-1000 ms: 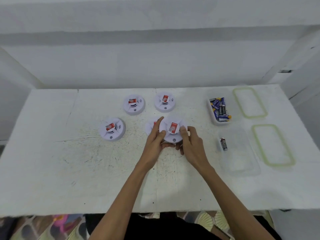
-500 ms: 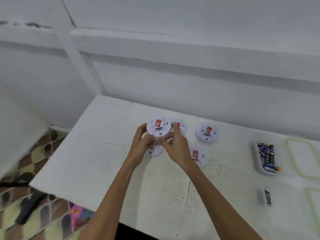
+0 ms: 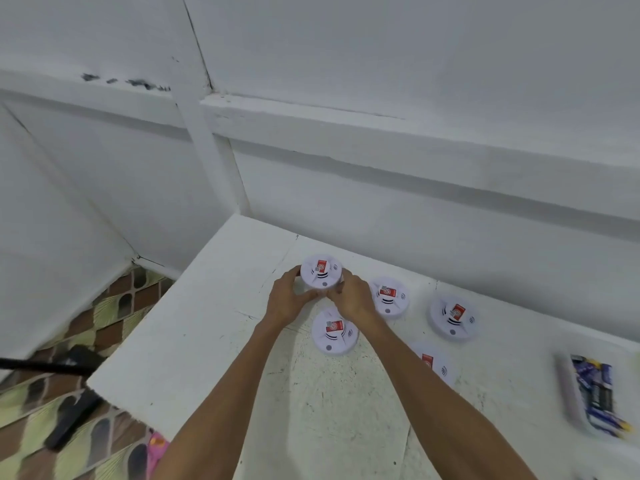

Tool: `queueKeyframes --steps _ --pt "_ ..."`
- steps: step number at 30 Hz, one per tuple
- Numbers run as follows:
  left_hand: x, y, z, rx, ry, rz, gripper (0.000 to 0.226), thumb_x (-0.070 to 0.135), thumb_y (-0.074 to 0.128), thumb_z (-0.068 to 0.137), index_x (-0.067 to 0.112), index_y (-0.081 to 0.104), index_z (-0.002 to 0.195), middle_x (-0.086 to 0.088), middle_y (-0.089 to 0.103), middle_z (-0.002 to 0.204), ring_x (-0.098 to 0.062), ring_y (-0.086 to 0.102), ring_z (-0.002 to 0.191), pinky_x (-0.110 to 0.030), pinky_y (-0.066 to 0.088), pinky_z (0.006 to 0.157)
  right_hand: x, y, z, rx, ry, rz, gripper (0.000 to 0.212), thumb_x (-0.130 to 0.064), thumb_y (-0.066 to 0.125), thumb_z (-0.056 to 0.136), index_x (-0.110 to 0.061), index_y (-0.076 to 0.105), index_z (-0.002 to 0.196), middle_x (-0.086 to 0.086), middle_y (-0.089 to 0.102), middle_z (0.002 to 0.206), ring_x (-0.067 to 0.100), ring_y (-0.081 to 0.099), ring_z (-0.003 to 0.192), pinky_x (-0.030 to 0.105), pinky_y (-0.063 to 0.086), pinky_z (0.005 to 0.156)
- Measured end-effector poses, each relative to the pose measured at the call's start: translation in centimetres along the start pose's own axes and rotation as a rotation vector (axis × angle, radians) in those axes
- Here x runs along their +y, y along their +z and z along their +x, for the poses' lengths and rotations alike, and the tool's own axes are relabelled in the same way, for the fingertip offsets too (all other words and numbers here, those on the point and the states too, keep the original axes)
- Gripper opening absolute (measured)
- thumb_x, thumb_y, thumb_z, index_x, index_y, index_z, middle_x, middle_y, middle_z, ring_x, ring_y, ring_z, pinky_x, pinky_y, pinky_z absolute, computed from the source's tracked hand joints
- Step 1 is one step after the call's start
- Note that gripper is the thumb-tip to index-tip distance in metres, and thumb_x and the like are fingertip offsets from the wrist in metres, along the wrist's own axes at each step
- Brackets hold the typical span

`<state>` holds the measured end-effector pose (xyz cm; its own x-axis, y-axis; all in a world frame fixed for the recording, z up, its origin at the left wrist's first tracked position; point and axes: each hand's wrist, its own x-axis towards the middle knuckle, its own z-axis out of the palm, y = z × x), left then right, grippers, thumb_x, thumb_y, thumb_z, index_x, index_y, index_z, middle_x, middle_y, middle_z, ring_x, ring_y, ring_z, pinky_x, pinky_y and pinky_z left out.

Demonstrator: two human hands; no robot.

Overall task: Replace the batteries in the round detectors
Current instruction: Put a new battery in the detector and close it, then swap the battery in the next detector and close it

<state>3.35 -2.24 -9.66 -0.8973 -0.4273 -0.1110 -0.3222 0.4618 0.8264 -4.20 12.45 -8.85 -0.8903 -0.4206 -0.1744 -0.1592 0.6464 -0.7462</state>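
White walls meet behind a scuffed white table. Both arms stretch forward to its far left part, where the left hand and right hand curl their fingers round the sides of a round detector, clamping it between them. It is white, face up, with a red label and a grey button. A second detector lies just nearer, a third detector beside the right hand. Blurred batteries fill a tray at the right edge.
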Motion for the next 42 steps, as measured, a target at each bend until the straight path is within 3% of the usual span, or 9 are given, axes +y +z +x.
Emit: queueKeyframes --steps 3,7,15,23,30,33,37,39,42 --pt "-0.6 0.3 0.9 -0.001 -0.041 0.160 0.101 0.080 0.073 0.058 0.023 0.059 0.140 -0.007 0.061 0.141 -0.028 0.053 0.127 -0.041 0.046 0.100 0.4 0.5 1.0 -0.024 0.025 -0.054 0.039 -0.028 0.070 0.088 -0.012 0.062 0.123 0.008 0.072 0.111 0.025 0.067 0.099 0.032 0.053 0.080" --pt "-0.3 0.7 1.0 -0.004 -0.042 0.323 0.082 0.058 0.083 0.077 0.021 0.055 0.144 -0.010 0.055 0.144 -0.033 0.046 0.131 -0.041 0.043 0.099 1.1 0.9 1.2 -0.043 0.027 -0.082 0.034 -0.029 0.071 0.088 -0.012 0.065 0.116 0.007 0.073 0.108 0.023 0.067 0.097 0.034 0.055 0.081" --pt "0.1 0.6 1.2 -0.038 -0.055 0.406 0.073 0.043 0.086 0.081 0.013 0.054 0.139 -0.015 0.056 0.141 -0.035 0.047 0.129 -0.042 0.045 0.096 1.0 0.1 0.4 -0.021 0.008 -0.178 0.027 -0.020 0.055 0.096 -0.005 0.058 0.118 0.013 0.068 0.110 0.030 0.063 0.101 0.031 0.045 0.074" --pt "3.5 2.2 0.8 0.047 0.086 0.366 0.069 0.040 0.077 0.088 0.015 0.051 0.146 -0.009 0.053 0.150 -0.032 0.046 0.139 -0.050 0.044 0.108 2.0 -4.4 -1.5 0.150 -0.006 -0.169 0.032 -0.019 0.055 0.096 -0.010 0.064 0.125 0.008 0.066 0.121 0.026 0.062 0.112 0.036 0.052 0.092" --pt "7.1 6.7 -0.7 -0.235 0.154 0.212 0.064 0.016 0.071 0.094 0.010 0.044 0.152 -0.011 0.051 0.152 -0.030 0.050 0.138 -0.041 0.042 0.114 6.3 -7.5 -3.9 0.199 0.171 -0.152 0.038 -0.017 0.055 0.096 -0.006 0.051 0.133 0.019 0.052 0.130 0.036 0.053 0.118 0.041 0.047 0.096" --pt "8.1 8.5 -1.3 -0.321 0.098 0.230 0.060 0.012 0.073 0.091 0.005 0.047 0.145 -0.015 0.056 0.145 -0.031 0.056 0.128 -0.034 0.045 0.099 7.0 -7.8 -4.6 0.141 0.210 -0.119 0.046 -0.014 0.054 0.096 -0.002 0.041 0.138 0.022 0.061 0.123 0.035 0.061 0.110 0.037 0.051 0.085" --pt "8.5 9.8 -1.7 -0.328 0.095 0.197 0.030 0.007 0.072 0.090 0.014 0.049 0.108 -0.018 0.067 0.122 -0.021 0.060 0.097 -0.027 0.044 0.079 7.4 -7.8 -5.2 0.133 0.218 -0.073 0.050 -0.007 0.052 0.095 0.000 0.036 0.142 0.023 0.062 0.122 0.036 0.063 0.105 0.037 0.052 0.081" --pt "7.9 9.9 -1.9 -0.282 0.128 0.154 0.026 0.002 0.068 0.092 0.009 0.055 0.113 -0.019 0.067 0.121 -0.023 0.063 0.102 -0.028 0.046 0.080 7.4 -7.8 -5.5 0.144 0.218 -0.049 0.053 -0.004 0.052 0.094 -0.002 0.035 0.144 0.022 0.061 0.125 0.036 0.062 0.107 0.033 0.049 0.075" --pt "7.1 9.6 -2.1 -0.236 0.165 0.092 0.055 -0.013 0.059 0.092 -0.001 0.049 0.145 -0.020 0.064 0.136 -0.030 0.063 0.117 -0.022 0.047 0.085 7.7 -8.1 -5.7 0.179 0.247 0.056 0.059 -0.001 0.056 0.090 -0.005 0.038 0.145 0.019 0.060 0.130 0.034 0.061 0.112 0.027 0.045 0.074"
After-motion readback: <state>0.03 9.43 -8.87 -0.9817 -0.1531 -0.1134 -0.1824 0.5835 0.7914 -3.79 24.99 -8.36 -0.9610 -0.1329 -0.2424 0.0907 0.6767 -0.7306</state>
